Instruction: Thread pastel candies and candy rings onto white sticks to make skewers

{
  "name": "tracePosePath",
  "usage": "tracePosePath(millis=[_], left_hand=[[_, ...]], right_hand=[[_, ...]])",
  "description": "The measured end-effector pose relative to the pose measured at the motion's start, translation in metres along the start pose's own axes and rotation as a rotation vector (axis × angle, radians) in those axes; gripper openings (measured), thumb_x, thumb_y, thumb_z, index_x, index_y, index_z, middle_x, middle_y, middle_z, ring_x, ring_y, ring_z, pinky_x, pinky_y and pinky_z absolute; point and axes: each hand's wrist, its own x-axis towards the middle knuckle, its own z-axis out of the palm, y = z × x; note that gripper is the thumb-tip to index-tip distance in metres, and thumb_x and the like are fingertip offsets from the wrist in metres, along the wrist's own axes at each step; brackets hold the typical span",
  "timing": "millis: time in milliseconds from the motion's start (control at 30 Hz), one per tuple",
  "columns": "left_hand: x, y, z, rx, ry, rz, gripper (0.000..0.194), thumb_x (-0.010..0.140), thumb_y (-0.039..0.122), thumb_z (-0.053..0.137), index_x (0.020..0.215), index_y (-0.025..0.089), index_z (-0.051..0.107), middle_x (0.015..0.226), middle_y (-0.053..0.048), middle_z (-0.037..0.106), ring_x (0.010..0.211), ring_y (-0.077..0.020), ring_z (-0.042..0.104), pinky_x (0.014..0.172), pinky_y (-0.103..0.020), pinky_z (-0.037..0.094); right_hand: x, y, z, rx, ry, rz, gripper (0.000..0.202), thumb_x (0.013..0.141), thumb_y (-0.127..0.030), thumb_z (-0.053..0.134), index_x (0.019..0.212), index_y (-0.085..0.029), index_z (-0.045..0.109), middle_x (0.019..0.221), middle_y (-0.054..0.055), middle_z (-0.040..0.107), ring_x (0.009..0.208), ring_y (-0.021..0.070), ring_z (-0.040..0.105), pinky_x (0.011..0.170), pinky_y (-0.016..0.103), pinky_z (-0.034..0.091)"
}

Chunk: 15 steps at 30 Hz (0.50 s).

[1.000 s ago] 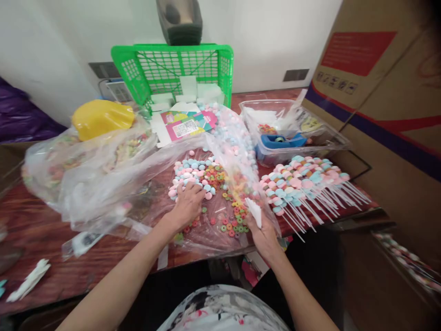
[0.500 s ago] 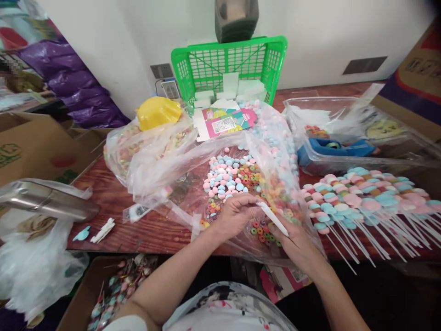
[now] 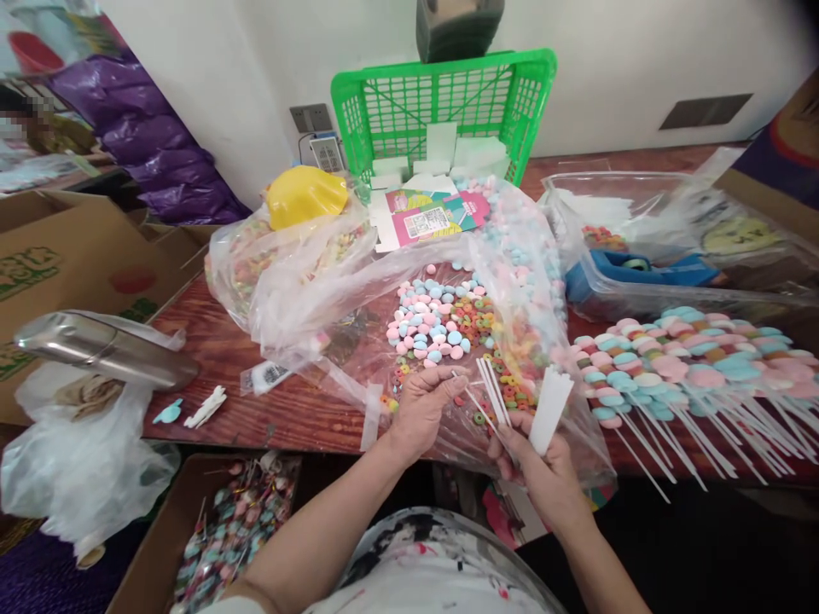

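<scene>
My right hand [image 3: 541, 456] is closed on a bundle of white lollipop sticks [image 3: 551, 409], with several sticks fanned apart from it toward the left. Between thumb and forefinger, my left hand [image 3: 419, 414] pinches the tip of one slanting white stick [image 3: 479, 398], whose lower end reaches the right hand. Just beyond the hands lie pink, blue and white candies [image 3: 426, 320] and small coloured ring candies [image 3: 473, 317], on and partly under clear plastic. At the right, finished-looking candy skewers [image 3: 691, 362] lie in a pile, their white sticks pointing toward me.
A green basket [image 3: 441, 72] stands against the wall, with printed cards [image 3: 428, 220] before it. A yellow bowl [image 3: 305, 198] rests on candy bags. To the right is a clear tub [image 3: 678, 298] with a blue tape dispenser [image 3: 643, 269]; to the left, a steel flask [image 3: 106, 350].
The white sticks in my right hand now stand more upright and are fanned apart. My left hand has drawn back slightly, pinching one stick. The whole view has shifted slightly.
</scene>
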Motion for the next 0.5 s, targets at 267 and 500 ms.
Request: tracePosePath(millis=[267, 500], left_hand=[[-0.01, 0.002, 0.001, 0.16, -0.01, 0.034, 0.017, 0.068, 0.034, 0.078, 0.077, 0.019, 0.076, 0.073, -0.001, 0.07, 0.066, -0.0106, 0.058, 0.068, -0.023, 0.047], [0.014, 0.03, -0.027, 0.541, -0.053, 0.134, 0.025, 0.08, 0.035, 0.066, 0.097, 0.018, 0.074, 0.083, -0.004, 0.073, 0.071, -0.0149, 0.063, 0.07, -0.027, 0.049]], right_hand=[[-0.003, 0.01, 0.002, 0.002, 0.047, -0.036, 0.033, 0.078, -0.046, 0.068, 0.069, -0.017, 0.056, 0.053, -0.004, 0.048, 0.041, 0.0052, 0.035, 0.037, 0.018, 0.026], [-0.001, 0.019, -0.018, -0.182, 0.187, -0.111, 0.033, 0.077, -0.045, 0.068, 0.087, -0.013, 0.069, 0.059, 0.0, 0.055, 0.053, 0.0118, 0.048, 0.048, 0.023, 0.041]])
